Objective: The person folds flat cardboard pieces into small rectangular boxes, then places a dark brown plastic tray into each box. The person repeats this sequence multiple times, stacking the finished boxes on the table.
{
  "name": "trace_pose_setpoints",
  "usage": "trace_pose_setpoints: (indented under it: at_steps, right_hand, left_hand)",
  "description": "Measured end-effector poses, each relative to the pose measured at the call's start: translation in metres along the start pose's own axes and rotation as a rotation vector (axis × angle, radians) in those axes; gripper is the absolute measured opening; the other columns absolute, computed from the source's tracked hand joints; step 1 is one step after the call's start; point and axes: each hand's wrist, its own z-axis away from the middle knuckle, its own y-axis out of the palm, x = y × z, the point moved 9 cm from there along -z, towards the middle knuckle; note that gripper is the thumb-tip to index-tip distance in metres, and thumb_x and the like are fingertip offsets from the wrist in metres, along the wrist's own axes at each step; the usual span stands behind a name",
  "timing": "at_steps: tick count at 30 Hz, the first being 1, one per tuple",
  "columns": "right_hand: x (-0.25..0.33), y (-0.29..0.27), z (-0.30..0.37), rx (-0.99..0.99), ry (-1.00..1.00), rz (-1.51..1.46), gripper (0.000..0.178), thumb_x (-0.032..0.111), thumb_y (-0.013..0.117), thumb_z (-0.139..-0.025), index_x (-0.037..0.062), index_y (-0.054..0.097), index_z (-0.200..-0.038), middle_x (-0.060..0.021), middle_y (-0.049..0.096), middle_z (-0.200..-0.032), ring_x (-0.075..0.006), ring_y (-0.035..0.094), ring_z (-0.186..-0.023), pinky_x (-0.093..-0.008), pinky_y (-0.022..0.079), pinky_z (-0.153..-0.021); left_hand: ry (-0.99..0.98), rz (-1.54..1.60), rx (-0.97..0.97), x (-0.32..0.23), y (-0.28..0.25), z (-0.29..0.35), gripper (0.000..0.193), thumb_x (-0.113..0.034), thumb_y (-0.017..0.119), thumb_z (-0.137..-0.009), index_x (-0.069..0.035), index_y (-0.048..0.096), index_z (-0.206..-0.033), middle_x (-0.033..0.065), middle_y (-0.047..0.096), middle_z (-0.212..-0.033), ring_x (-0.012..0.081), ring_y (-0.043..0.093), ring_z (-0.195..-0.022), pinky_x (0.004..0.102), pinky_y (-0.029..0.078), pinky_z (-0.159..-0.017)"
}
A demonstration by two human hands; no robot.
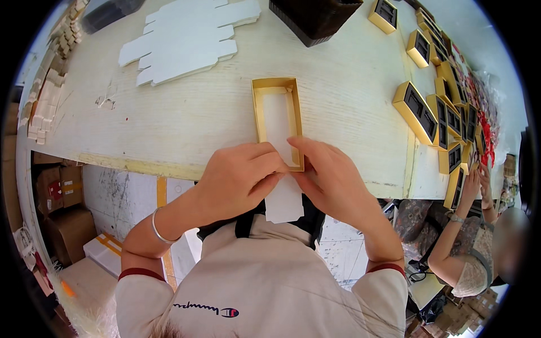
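A long, shallow gold cardboard box (300, 121) lies open on the table in front of me, its near end at the table's front edge. Its floor is white, and a white card flap (283, 203) hangs from the near end toward my lap. My left hand (242, 174) is closed at the near left corner, thumb and fingers pinched together at the end wall. My right hand (332, 174) grips the near right corner, with fingers over the side wall and the thumb outside. Both hands partly hide this end.
A stack of flat white box blanks (186, 42) lies at the far left. A dark brown bin (315, 17) stands at the back. Several gold boxes with black inserts (417, 110) crowd the right side, where another person's hands (476, 183) work. Pale blocks (48, 107) line the left edge.
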Motion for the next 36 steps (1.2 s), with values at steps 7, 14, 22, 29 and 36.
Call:
trace_pose_setpoints:
  at_steps: [7,14,22,29,36]
  right_hand:
    - [0.03,0.001,0.027,0.069,-0.264,0.34,0.059,0.002,0.066,-0.065,-0.0035,0.056,-0.123,-0.0163,0.055,-0.127,-0.0242,0.058,-0.095,-0.0327,0.046,-0.076]
    - [0.013,-0.006,0.017,-0.168,-0.354,-0.012,0.04,-0.005,0.068,-0.064,-0.004,0.062,-0.104,-0.0145,0.059,-0.107,-0.0245,0.059,-0.082,-0.0346,0.046,-0.067]
    - [-0.021,-0.005,0.009,-0.374,0.101,-0.642,0.022,-0.01,0.066,-0.075,-0.0005,0.061,-0.094,-0.0126,0.058,-0.095,-0.0214,0.053,-0.069,-0.0302,0.047,-0.061]
    - [0.02,-0.003,0.01,-0.315,-0.253,0.252,0.028,-0.001,0.066,-0.074,-0.0014,0.064,-0.102,-0.0093,0.057,-0.099,-0.0159,0.049,-0.066,-0.0266,0.039,-0.054]
    - [0.031,0.009,0.002,-0.148,-0.292,0.516,0.019,0.006,0.063,-0.07,0.0006,0.058,-0.088,-0.0055,0.048,-0.083,-0.016,0.046,-0.062,-0.0271,0.036,-0.052]
  left_hand:
    - [-0.046,0.082,0.028,0.006,-0.002,0.003,0.006,-0.002,0.067,-0.078,-0.004,0.063,-0.081,0.0052,0.06,-0.078,0.0244,0.058,-0.065,0.0334,0.044,-0.054]
    - [-0.03,0.14,0.064,0.005,-0.004,0.005,0.012,-0.006,0.066,-0.086,-0.002,0.061,-0.096,0.0094,0.064,-0.095,0.0184,0.06,-0.07,0.0282,0.049,-0.06]
    - [-0.228,0.299,-0.014,0.017,-0.002,0.012,0.026,-0.004,0.059,-0.089,-0.006,0.05,-0.113,0.0146,0.06,-0.095,0.0238,0.056,-0.062,0.0293,0.046,-0.057]
    - [-0.095,0.034,-0.157,0.001,-0.014,0.007,0.018,0.002,0.061,-0.086,-0.001,0.055,-0.102,0.0119,0.053,-0.115,0.0186,0.054,-0.061,0.0287,0.045,-0.052]
    - [0.081,-0.489,-0.12,-0.022,-0.001,0.013,0.021,0.007,0.063,-0.069,0.001,0.064,-0.089,0.0096,0.059,-0.088,0.0237,0.055,-0.061,0.0315,0.045,-0.05]
